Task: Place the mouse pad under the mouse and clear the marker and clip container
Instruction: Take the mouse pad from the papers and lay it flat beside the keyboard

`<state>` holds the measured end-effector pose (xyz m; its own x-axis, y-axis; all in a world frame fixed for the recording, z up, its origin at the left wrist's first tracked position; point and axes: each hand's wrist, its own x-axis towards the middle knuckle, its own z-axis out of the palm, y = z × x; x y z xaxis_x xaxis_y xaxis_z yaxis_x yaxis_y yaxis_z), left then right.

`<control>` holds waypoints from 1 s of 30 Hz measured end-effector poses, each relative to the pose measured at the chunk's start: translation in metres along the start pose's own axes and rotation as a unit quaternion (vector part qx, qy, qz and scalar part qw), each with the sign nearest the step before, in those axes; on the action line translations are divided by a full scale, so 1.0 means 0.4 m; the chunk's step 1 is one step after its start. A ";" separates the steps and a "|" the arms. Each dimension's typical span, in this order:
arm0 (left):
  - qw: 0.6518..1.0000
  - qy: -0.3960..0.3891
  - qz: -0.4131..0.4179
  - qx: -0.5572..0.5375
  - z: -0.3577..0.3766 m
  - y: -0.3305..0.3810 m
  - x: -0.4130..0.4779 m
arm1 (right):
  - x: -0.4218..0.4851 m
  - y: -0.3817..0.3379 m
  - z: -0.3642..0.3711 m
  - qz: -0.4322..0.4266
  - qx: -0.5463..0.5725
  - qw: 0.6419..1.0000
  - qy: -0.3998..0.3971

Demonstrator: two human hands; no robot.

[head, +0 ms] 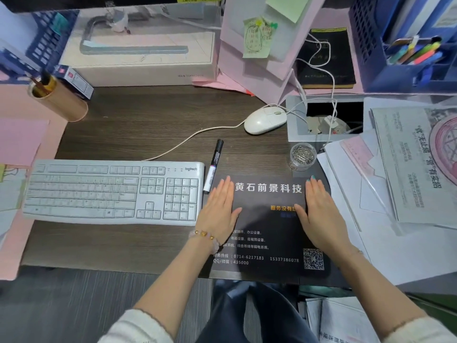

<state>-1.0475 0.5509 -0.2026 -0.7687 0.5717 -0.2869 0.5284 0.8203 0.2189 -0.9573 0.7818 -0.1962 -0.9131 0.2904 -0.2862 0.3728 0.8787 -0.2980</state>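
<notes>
The black mouse pad (268,226) lay flat on the dark wooden table (138,125), just right of the white keyboard (113,191), its near edge at the table's front edge. Both hands rested palm down on the pad with fingers straight and held together, gripping nothing. The left hand (220,206) pressed the pad's left side, its fingertips close to the white tip end of the marker (213,167). The right hand (319,211) pressed the pad's right side, its fingertips pointing toward the clip container (303,155).

The marker lay on the table between the keyboard's right end and the pad, black cap pointing away from the person; its white end seemed to touch or overlap the pad's far left corner. The clear round clip container, full of metal clips, stood just past the pad's far right corner, touching or nearly touching it. The white mouse (265,120) sat on bare table well beyond the pad's far edge, not on it, its cord trailing back toward the keyboard.
</notes>
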 end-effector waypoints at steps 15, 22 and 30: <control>0.998 -0.020 -0.040 -0.045 -0.031 0.019 0.031 | -0.008 -0.025 -0.014 -0.022 0.002 1.000 -0.006; 0.995 -0.017 -0.076 -0.058 -0.036 0.026 0.046 | -0.004 -0.050 0.002 -0.005 -0.019 1.000 -0.010; 0.994 -0.020 -0.069 -0.079 -0.040 0.018 0.050 | 0.012 -0.046 -0.006 0.027 0.006 1.000 0.003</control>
<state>-1.0647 0.5678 -0.1919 -0.8139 0.4560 -0.3600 0.3525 0.8802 0.3179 -0.9692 0.7678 -0.1900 -0.8927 0.3393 -0.2966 0.4233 0.8572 -0.2934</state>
